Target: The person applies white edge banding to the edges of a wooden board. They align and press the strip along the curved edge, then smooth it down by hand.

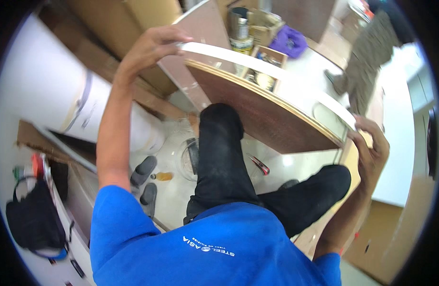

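Observation:
A long white edging strip is stretched in a bow between my hands. My left hand pinches its far-left end between thumb and fingers. My right hand grips the other end, at the right corner of a brown plywood board. The board stands on edge in front of my knees, its pale layered edge facing up. Along most of its length, the strip lies a little beyond that edge; at the right corner I cannot tell whether they touch. A red and black utility knife lies on the floor between my legs.
Grey slippers and a small bottle of amber liquid are on the floor at left, near a big white roll. Beyond the board are a wooden box, cans and a purple bag. Another person's legs show at far right.

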`<move>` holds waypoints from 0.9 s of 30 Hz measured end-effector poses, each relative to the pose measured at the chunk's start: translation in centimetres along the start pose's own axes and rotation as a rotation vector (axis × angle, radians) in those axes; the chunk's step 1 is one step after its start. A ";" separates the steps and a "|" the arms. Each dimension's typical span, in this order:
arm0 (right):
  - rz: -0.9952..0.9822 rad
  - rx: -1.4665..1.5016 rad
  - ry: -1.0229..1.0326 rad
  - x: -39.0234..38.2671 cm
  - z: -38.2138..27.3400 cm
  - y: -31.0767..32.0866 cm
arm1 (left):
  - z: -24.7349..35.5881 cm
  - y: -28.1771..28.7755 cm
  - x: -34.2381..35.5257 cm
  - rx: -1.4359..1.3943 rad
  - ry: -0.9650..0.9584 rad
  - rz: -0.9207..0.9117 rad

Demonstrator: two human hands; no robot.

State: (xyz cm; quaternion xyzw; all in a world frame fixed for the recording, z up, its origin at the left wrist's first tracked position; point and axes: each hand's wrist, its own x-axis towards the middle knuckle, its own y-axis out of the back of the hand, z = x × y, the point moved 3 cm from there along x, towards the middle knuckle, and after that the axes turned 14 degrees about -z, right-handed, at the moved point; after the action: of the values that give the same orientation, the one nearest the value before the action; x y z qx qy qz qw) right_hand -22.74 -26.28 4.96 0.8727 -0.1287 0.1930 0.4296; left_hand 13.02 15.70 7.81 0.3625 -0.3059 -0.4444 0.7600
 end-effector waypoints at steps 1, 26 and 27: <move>0.024 -0.031 -0.046 -0.3 -0.2 -0.2 | 0.0 -0.2 0.6 0.115 -0.041 -0.025; 0.305 0.177 -0.139 -6.5 1.8 -6.4 | 0.6 -3.2 0.8 0.066 0.159 -0.131; 0.304 0.203 -0.155 -6.5 1.9 -6.4 | 0.7 -3.2 0.9 0.093 0.143 -0.136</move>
State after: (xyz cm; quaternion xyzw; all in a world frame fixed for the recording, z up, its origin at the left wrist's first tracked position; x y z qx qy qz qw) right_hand -25.60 -23.55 -3.52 0.8943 -0.2715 0.1999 0.2941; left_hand 11.41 13.61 5.68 0.4479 -0.2460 -0.4532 0.7304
